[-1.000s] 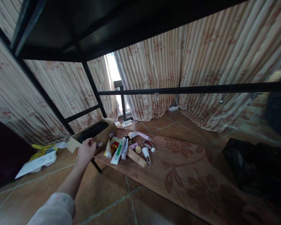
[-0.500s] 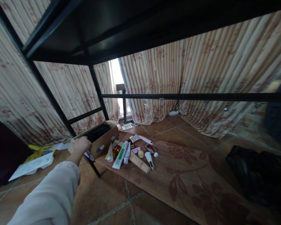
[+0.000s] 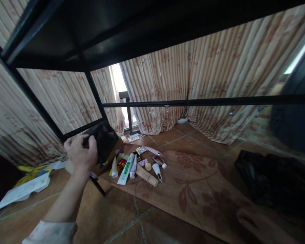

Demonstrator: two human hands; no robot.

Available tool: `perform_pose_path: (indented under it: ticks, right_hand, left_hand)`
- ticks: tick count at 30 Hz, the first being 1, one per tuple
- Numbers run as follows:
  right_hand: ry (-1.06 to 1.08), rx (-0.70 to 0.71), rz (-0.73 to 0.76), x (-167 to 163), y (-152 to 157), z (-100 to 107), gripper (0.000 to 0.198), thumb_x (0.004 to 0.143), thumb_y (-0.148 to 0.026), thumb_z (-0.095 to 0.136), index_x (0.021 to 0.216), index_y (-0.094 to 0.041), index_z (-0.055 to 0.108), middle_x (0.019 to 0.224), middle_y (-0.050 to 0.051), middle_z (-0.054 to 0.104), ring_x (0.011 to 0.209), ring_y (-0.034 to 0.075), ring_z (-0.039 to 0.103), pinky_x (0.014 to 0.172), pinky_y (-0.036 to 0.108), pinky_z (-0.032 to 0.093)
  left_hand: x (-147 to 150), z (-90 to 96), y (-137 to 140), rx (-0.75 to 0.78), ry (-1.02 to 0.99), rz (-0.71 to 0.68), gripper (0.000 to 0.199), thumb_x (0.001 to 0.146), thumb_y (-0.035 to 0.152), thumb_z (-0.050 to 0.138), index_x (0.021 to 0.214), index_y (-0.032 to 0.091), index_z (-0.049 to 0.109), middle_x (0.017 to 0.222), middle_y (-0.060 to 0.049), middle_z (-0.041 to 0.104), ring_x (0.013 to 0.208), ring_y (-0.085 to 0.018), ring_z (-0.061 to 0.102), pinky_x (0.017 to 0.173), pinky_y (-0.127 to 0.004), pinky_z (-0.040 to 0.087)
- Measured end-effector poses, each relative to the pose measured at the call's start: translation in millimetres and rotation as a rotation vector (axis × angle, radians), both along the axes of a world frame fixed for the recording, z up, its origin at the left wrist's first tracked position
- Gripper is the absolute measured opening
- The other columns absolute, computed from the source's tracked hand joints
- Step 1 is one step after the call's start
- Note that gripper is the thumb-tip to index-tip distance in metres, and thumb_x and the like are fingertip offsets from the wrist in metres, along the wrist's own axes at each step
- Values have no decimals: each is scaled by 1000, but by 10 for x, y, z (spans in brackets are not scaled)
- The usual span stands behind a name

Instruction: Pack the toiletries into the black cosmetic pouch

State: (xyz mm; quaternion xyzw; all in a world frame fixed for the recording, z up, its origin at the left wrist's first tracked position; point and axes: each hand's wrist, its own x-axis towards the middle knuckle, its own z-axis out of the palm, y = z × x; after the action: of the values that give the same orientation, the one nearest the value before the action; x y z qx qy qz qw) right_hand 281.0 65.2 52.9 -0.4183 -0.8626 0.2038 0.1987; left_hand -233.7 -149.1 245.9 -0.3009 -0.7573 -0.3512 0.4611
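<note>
Brown floral-covered desk [image 3: 173, 196]: open room, six-o'clock edge. Ten-o'clock: left hand [image 3: 81, 154] gripping soft black bundle [image 3: 105, 137], tan cardboard box's [image 3: 112, 156] mouth. Right hand [image 3: 259, 222]: fingers indiscernible.

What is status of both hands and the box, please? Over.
Left hand gripping black bundle at cardboard box. Right hand in shadow, grip unclear. Tubes lying close beside box.

In the left hand [image 3: 81, 154], a bundle [image 3: 105, 139] was over a box [image 3: 113, 157] at one end of the surface [image 3: 190, 183], where a tube [image 3: 127, 170] and several small containers [image 3: 147, 175] lay just right of that hand. Left of the same hand, a tray [image 3: 26, 190] lay on the floor [image 3: 119, 211], while curtains [image 3: 162, 79] hung beyond it. Far to its right, a bag [image 3: 271, 183] lay beyond the right hand [image 3: 255, 218].
</note>
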Motion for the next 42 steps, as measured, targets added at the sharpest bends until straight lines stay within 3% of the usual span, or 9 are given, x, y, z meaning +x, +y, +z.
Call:
perform_pose_path:
  ticks: [6,11,15,18,23,27,30,38,42]
  right_hand:
    - [64,-259,90,-242,-73,177,40,87,-56,44,92,-25,69,94,7,71,97,27,65,85,36,52]
    - [241,-507,13,-304,-175,283,49,89,-63,40,99,-20,62,89,6,67,79,20,64,68,29,53]
    - [353,-585,-17,-282,-170,319,51,90,-64,36,93,-18,58,84,5,65,67,16,60,61,28,49]
    - [372,-647,-69,-271,-159,356,55,88,-67,38,102,-17,57,87,6,66,66,18,61,58,31,49]
    - [297,-535,-132,-311,-163,358,54,86,-57,52,121,-16,53,108,11,68,99,26,63,84,39,47]
    - [259,-475,-123,-317,-147,290,33,83,-26,52,114,-14,53,105,12,68,96,24,64,82,36,47]
    - [271,-402,-126,-268,-120,268,40,76,-12,49,115,-15,51,103,10,68,96,23,63,83,34,45]
    - [355,-346,-169,-179,-74,322,62,73,-10,53,134,-15,41,95,6,67,83,19,62,78,32,46]
    - [352,-304,-202,-161,-46,295,68,78,-15,55,142,-18,33,72,-2,62,64,16,57,66,29,44]
  left_hand:
    - [1493,-748,711,-63,119,-533,2,85,25,57,86,25,59,79,-2,68,77,-20,64,104,-53,36]
    - [2642,-1475,1057,-244,-31,-878,7,86,18,57,89,23,60,77,2,69,83,-17,64,109,-51,28]
    - [3108,-1733,1035,-435,-123,-1041,6,85,20,58,88,24,62,75,1,69,84,-18,63,106,-51,29]
    - [3234,-1731,985,-543,-181,-1121,8,86,23,57,92,24,62,79,-2,70,84,-20,63,97,-49,35]
    - [3349,-1614,963,-625,-233,-1177,14,86,26,58,98,24,63,90,-4,72,88,-21,64,91,-44,39]
    - [3319,-1514,1028,-644,-222,-1187,20,85,30,59,102,23,64,95,-6,72,91,-22,64,87,-42,42]
    - [3128,-1482,1147,-632,-229,-1100,21,86,31,57,103,22,66,101,-7,70,95,-23,62,84,-40,45]
    - [2717,-1533,1302,-629,-390,-891,22,82,39,59,91,24,72,122,-11,59,112,-29,57,93,-47,47]
    - [2767,-1487,1250,-756,-607,-995,28,84,44,56,95,22,69,102,-8,66,86,-21,66,73,-35,53]
